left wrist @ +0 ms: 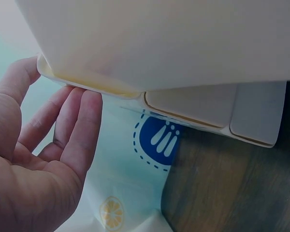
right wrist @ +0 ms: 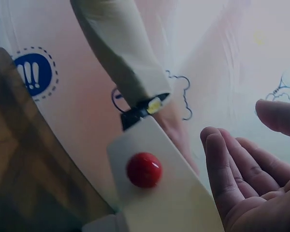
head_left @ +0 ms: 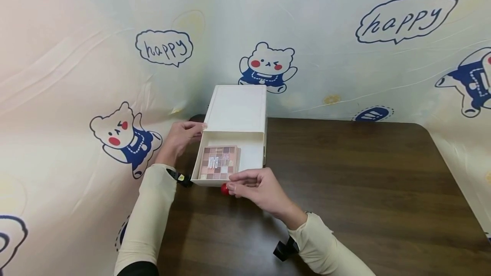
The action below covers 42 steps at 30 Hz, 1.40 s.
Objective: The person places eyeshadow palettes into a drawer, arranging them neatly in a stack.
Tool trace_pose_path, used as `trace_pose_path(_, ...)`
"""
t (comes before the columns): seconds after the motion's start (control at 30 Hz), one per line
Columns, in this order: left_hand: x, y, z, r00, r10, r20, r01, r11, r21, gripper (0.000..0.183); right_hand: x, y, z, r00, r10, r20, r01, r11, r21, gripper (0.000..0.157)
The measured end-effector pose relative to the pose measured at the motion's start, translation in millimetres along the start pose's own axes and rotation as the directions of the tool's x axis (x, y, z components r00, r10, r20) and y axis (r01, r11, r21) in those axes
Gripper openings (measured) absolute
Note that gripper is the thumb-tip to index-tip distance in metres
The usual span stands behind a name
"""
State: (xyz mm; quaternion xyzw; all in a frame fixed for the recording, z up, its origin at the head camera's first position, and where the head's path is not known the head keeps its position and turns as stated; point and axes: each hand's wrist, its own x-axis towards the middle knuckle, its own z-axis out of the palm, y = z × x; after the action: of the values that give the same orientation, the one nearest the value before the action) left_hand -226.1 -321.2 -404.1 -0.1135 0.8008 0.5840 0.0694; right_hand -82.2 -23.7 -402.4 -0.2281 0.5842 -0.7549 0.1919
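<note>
A white drawer box (head_left: 239,107) stands on the table with its top drawer (head_left: 252,154) pulled out. An eyeshadow palette (head_left: 218,163) with a grid of pinkish squares lies in the left part of that drawer. My left hand (head_left: 182,137) holds the box's upper left corner; in the left wrist view, thumb and fingertips (left wrist: 91,101) touch its edge. On the drawer front sits a round red knob (right wrist: 144,170). Beside it is my right hand (head_left: 261,191), its fingers apart from the knob and holding nothing in the right wrist view.
Lower drawers (left wrist: 193,106) of the box are closed. The box stands near the left end of the dark wooden table (head_left: 345,182). A printed curtain (head_left: 326,76) hangs behind and to the left. Each wrist wears a black strap device (head_left: 285,250).
</note>
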Motion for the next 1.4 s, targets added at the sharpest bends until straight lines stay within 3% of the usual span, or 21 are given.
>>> trace_pose_path(0.23,-1.1,-0.4,-0.2,1.000,-0.001,0.000,0.001,1.000,0.007,0.055,-11.2,21.9,12.3,1.000,0.029,-0.005,-0.028,0.995,0.094,0.027)
trace_pose_path(0.6,2.3,-3.2,-1.8,1.000,-0.009,-0.006,0.009,0.999,-0.040,0.056,-17.6,46.3,23.3,0.983,0.145,-0.116,-0.112,0.961,0.251,0.029)
trace_pose_path(0.77,2.5,-2.7,-1.8,1.000,-0.004,0.003,0.005,0.999,-0.051,0.057,-17.4,58.7,23.6,0.955,0.261,-0.139,-0.203,0.921,0.333,0.024)
trace_pose_path(0.97,2.7,-2.5,-1.5,1.000,-0.009,-0.001,0.009,0.999,-0.036,0.058,-15.1,70.5,24.3,0.919,0.350,-0.180,-0.257,0.880,0.400,0.024)
trace_pose_path(1.17,2.8,-2.6,-1.2,1.000,-0.019,-0.006,0.018,1.000,-0.024,0.059,-10.4,81.3,23.8,0.895,0.398,-0.204,-0.271,0.845,0.461,0.031)
trace_pose_path(1.4,3.6,-4.7,-1.3,1.000,-0.019,-0.007,0.019,1.000,-0.018,0.060,-3.5,86.5,29.9,0.885,0.429,-0.182,-0.250,0.767,0.591,0.035)
